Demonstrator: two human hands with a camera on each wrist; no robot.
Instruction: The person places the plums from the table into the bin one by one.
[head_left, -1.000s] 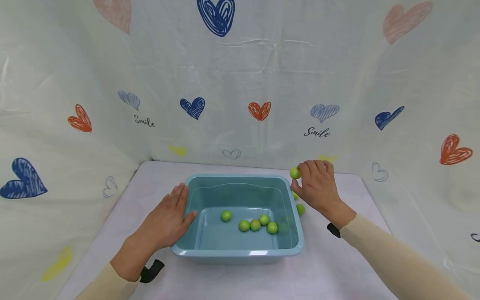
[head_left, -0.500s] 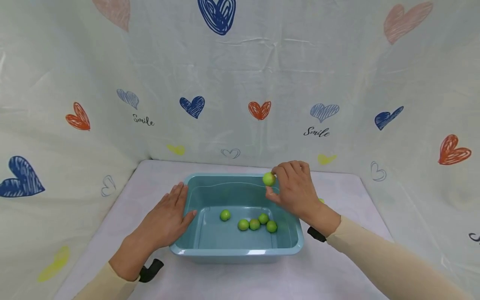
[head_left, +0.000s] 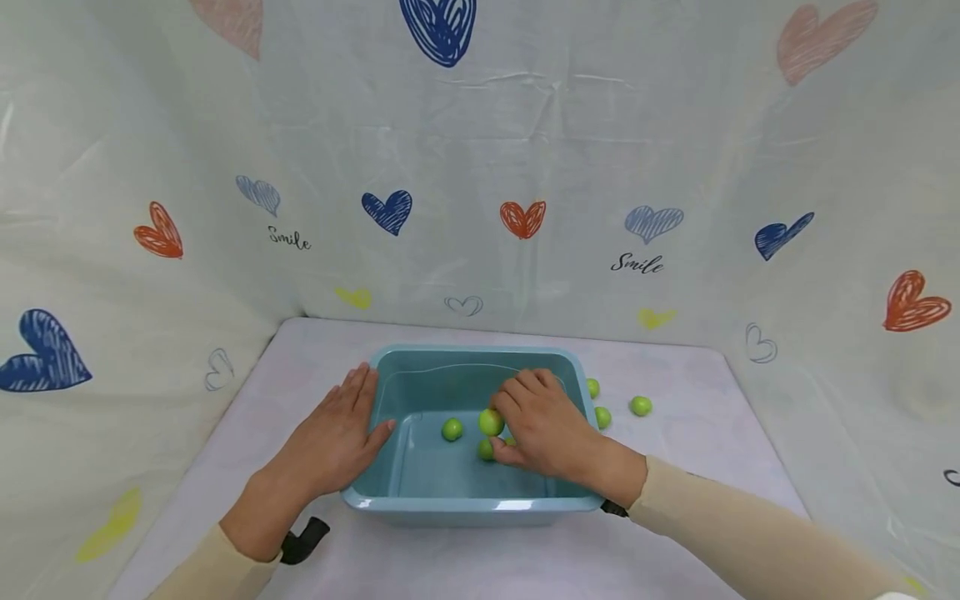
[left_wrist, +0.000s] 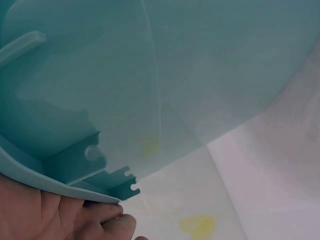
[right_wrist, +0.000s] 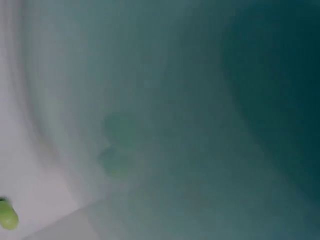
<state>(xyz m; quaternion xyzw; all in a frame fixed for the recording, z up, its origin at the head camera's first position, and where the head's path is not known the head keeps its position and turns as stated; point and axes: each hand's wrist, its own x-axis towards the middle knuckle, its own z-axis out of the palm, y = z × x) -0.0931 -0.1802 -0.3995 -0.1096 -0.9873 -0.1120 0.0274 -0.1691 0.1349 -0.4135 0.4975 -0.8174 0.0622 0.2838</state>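
A small round green fruit [head_left: 491, 422] is pinched between the thumb and fingers of my right hand [head_left: 546, 425], inside the light blue plastic basin [head_left: 472, 505]. Another green fruit [head_left: 452, 429] lies on the basin floor to the left. Just below the held one, a further green fruit [head_left: 486, 450] is partly covered by my right hand, which hides more of the floor. My left hand [head_left: 330, 437] rests with straight fingers along the basin's left rim. In the left wrist view, fingers [left_wrist: 100, 220] lie against the outside of the basin wall [left_wrist: 100, 85].
Right of the basin, several more green fruits lie on the white-covered table [head_left: 675, 483], one of them [head_left: 641, 406] apart from the others. A white sheet [head_left: 480, 150] printed with hearts surrounds the table. The right wrist view is mostly filled by the basin wall [right_wrist: 175, 100].
My right hand has carried the green fruit leftward over the right rim and down into the basin. My left hand has stayed on the left rim.
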